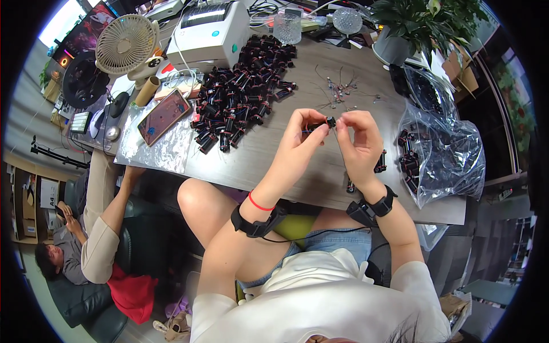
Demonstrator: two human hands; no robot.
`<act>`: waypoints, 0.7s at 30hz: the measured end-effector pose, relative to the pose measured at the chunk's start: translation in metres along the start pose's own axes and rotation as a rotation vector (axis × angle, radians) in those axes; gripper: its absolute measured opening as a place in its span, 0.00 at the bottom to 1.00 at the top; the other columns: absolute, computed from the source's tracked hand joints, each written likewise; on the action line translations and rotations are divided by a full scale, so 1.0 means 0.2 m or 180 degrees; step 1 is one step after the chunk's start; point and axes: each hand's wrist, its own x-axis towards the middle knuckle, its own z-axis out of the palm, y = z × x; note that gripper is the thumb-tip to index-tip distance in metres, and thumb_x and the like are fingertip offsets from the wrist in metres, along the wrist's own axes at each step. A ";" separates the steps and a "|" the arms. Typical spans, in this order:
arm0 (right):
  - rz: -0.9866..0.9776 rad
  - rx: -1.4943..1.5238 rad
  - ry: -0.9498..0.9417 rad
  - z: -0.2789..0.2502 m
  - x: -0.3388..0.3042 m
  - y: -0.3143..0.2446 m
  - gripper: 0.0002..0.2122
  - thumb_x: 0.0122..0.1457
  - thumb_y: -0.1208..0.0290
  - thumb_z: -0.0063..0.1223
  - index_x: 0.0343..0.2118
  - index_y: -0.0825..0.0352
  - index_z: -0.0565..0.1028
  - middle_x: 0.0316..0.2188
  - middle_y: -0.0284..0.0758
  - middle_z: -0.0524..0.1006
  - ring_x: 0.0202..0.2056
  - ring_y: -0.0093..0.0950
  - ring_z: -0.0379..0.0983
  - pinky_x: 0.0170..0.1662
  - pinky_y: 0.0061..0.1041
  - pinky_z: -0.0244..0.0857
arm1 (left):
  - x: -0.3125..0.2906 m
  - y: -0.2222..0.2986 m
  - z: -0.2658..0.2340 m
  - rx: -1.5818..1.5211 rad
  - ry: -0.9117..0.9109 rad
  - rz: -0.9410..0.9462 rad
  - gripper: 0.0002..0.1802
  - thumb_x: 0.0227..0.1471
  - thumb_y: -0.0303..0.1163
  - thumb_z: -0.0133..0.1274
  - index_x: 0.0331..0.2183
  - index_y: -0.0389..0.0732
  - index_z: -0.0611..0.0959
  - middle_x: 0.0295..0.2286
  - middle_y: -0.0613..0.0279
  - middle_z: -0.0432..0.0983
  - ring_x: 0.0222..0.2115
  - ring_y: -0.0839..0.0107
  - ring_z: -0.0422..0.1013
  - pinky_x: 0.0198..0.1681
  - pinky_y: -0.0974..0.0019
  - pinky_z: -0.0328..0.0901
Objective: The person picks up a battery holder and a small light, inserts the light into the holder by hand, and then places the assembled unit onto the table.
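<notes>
Cluttered grey desk (274, 154), seen from above, strewn with small parts. Far left: one fan (126, 44), one white printer (209, 31), one cardboard tube (147, 91), one phone (164, 116) lying on a foil sheet (151, 150). Far middle: one big heap of black cylinders (243, 91), too many to count, beside one glass (287, 27). Further right, a loose scatter of thin wire pieces (338, 90), count unclear. Far right: one potted plant (420, 23). Right edge: two clear bags (443, 151) holding more black parts, number hidden by the plastic. Three or so stray black cylinders lying on the desk just beside the right wrist.

Both hands raised over the near middle of the desk, forearms coming up from below, each wrist strapped with a black band; a red cord also round the left wrist. Left hand (300, 140) bent inward, thumb and forefinger pinching one small black part (330, 121). Right hand (357, 143) facing it, fingers curled, fingertips pressed together at the same part, touching it from the right. Part held in the air between the two hands, clear of the desk.

Lower left, beyond the desk: another person seated in a dark chair (91, 297).
</notes>
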 end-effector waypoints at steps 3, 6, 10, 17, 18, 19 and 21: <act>-0.0053 -0.0017 0.0049 -0.01 0.01 0.00 0.10 0.52 0.88 0.52 0.37 0.71 0.73 0.35 0.37 0.73 0.35 0.24 0.70 0.37 0.20 0.65 | 0.00 0.02 0.02 0.0492 0.0170 0.0309 0.12 0.55 0.25 0.51 0.42 0.37 0.72 0.36 0.65 0.71 0.36 0.79 0.68 0.39 0.75 0.63; -0.0584 -0.0882 -0.0053 -0.01 0.02 -0.01 0.10 0.50 0.88 0.54 0.35 0.71 0.74 0.32 0.38 0.73 0.32 0.27 0.71 0.34 0.22 0.67 | 0.00 0.04 0.03 0.0874 0.0391 0.0582 0.12 0.53 0.24 0.54 0.41 0.35 0.75 0.35 0.63 0.74 0.35 0.79 0.70 0.39 0.75 0.65; -0.0788 -0.1332 -0.0051 -0.01 0.03 -0.03 0.10 0.47 0.88 0.55 0.33 0.70 0.75 0.30 0.38 0.74 0.29 0.29 0.72 0.32 0.23 0.67 | 0.00 0.04 0.02 0.1365 0.0544 0.0830 0.08 0.50 0.23 0.56 0.36 0.34 0.79 0.33 0.61 0.77 0.32 0.77 0.72 0.36 0.75 0.67; -0.0744 -0.1441 -0.0173 -0.01 0.04 0.01 0.11 0.45 0.87 0.56 0.33 0.71 0.76 0.30 0.38 0.74 0.29 0.31 0.73 0.32 0.24 0.69 | 0.00 0.05 0.02 0.2064 0.0612 0.1245 0.08 0.48 0.21 0.58 0.35 0.36 0.82 0.36 0.61 0.78 0.36 0.76 0.73 0.37 0.75 0.67; -0.0764 -0.1449 -0.0226 -0.01 0.03 0.01 0.11 0.44 0.87 0.56 0.33 0.71 0.76 0.31 0.38 0.74 0.29 0.31 0.74 0.32 0.24 0.69 | 0.00 0.06 0.02 0.2065 0.0616 0.1246 0.08 0.48 0.21 0.58 0.35 0.36 0.82 0.36 0.61 0.78 0.36 0.76 0.73 0.37 0.75 0.67; -0.0766 -0.1446 -0.0228 -0.01 0.03 0.01 0.11 0.44 0.87 0.56 0.33 0.71 0.76 0.31 0.38 0.74 0.29 0.31 0.74 0.32 0.24 0.69 | 0.00 0.06 0.02 0.2214 0.0649 0.1372 0.08 0.47 0.21 0.58 0.34 0.36 0.82 0.36 0.60 0.78 0.36 0.74 0.74 0.37 0.74 0.68; -0.0775 -0.1493 -0.0290 0.00 0.03 0.02 0.12 0.44 0.87 0.56 0.34 0.71 0.76 0.31 0.38 0.73 0.29 0.31 0.73 0.32 0.25 0.69 | 0.00 0.06 0.02 0.2511 0.0715 0.1625 0.08 0.46 0.20 0.59 0.33 0.36 0.83 0.35 0.59 0.79 0.34 0.72 0.75 0.36 0.72 0.69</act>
